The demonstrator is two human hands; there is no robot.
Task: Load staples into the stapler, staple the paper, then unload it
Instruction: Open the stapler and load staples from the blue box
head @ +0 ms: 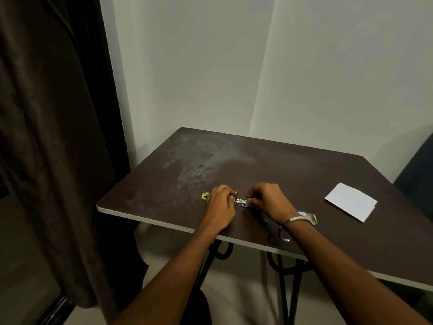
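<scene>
A small stapler lies opened on the dark table, its metal staple channel showing between my hands and its yellow end poking out to the left. My left hand curls over the stapler's left part and holds it down. My right hand has its fingertips pinched at the right end of the metal channel; whether staples are between them is too small to tell. A folded white paper lies flat at the right of the table, apart from both hands.
A small opened staple box lies just behind my right wrist, which wears a metal bangle. A dark curtain hangs at the left. White walls stand behind the table. A dark chair shows at the right edge.
</scene>
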